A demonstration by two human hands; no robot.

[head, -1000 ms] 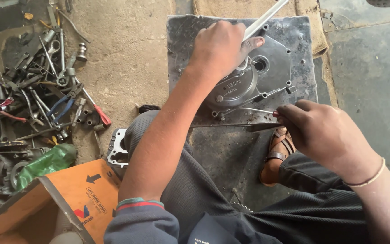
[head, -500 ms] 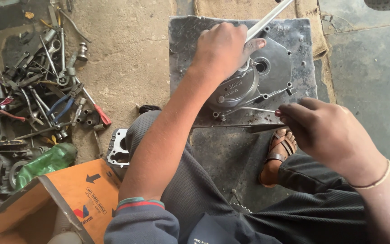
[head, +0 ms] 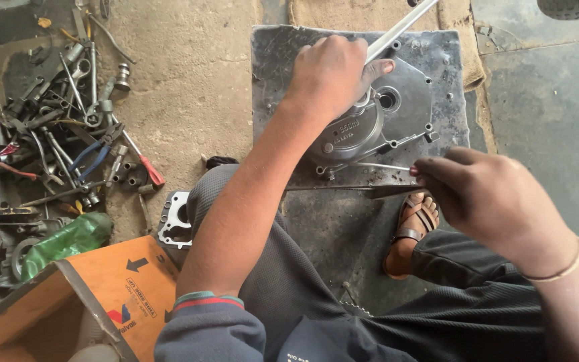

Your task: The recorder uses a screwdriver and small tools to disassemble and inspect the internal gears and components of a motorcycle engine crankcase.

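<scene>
Little has shifted since the earlier frames: the left hand point(head: 333, 74) stays pressed on the grey metal engine cover point(head: 376, 121), and the right hand point(head: 487, 198) has drawn only a touch nearer its lower edge. That cover lies on a dark metal sheet point(head: 273, 60) spread on the concrete floor point(head: 196, 100), just ahead of the person's knees and sandalled foot point(head: 413, 231). The left hand is curled over the domed part of the cover, its fingers closed against a long pale metal bar point(head: 400, 28) that slants up and out of view; whether it truly grips the bar or only rests beside it I cannot tell. The right hand is pinched narrow around the end of a thin flat blade-like tool point(head: 370, 191) lying along the cover's near edge. Being cast metal, the cover looks stiff and fairly heavy, with thin bolt lugs at the rim that could chip; its oily sheen suggests it is slippery, so the broad dome or the thick rim seems the safest hold. A heap of spanners and pliers point(head: 68, 127) lies well apart on the left, near an orange cardboard box point(head: 95, 295).
</scene>
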